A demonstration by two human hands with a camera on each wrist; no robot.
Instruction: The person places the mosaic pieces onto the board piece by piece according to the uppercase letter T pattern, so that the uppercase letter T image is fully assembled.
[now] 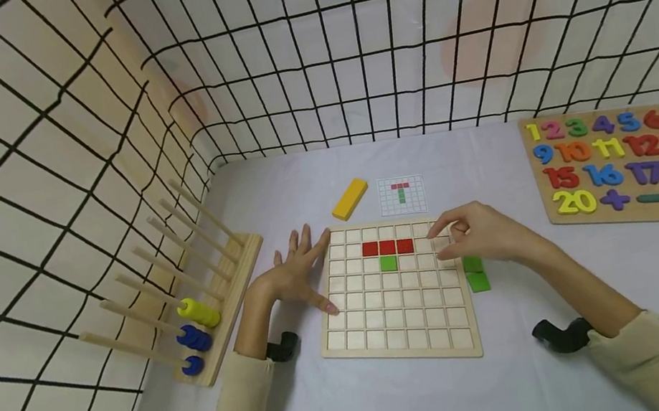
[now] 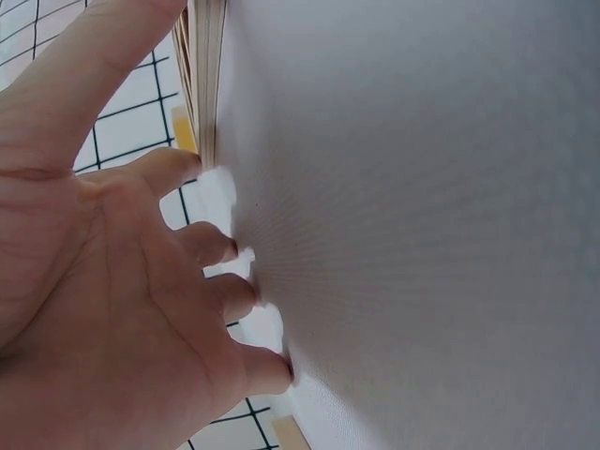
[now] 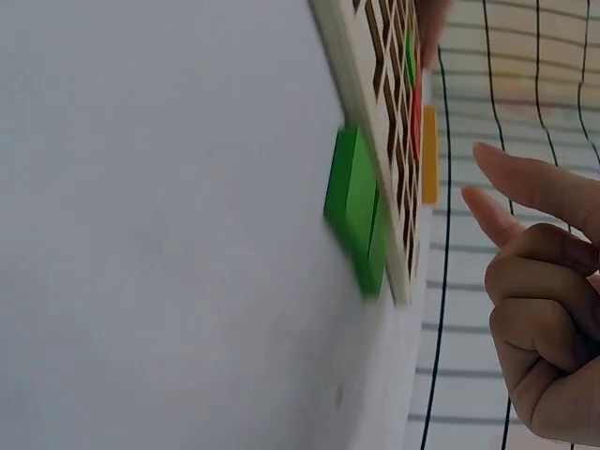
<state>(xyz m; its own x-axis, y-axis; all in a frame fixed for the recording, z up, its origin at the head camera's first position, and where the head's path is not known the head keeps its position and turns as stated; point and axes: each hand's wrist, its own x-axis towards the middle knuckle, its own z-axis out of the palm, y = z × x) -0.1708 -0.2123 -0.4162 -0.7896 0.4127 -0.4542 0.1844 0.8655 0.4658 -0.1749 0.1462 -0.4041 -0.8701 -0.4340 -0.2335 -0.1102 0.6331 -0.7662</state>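
Note:
In the head view, a wooden grid board (image 1: 393, 320) has a row of three red tiles (image 1: 387, 247) near its top, and a green tile (image 1: 388, 263) sits directly below the middle one. My left hand (image 1: 296, 276) is spread at the board's left side, thumb and index finger touching its edge; the left wrist view shows this hand (image 2: 122, 281) with fingertips on the cloth. Over the board's upper right is my right hand (image 1: 485, 234), empty, with thumb and index finger apart. The right wrist view shows the other fingers of this hand (image 3: 548, 300) curled. Green tiles (image 1: 478, 281) lie by the right edge.
Behind the board lie a yellow block (image 1: 350, 199) and a small pattern card (image 1: 402, 195) showing a T shape. A peg rack (image 1: 230, 313) with yellow and blue rings stands left. A number puzzle board (image 1: 651, 210) lies at the right. Black netting rises behind and left.

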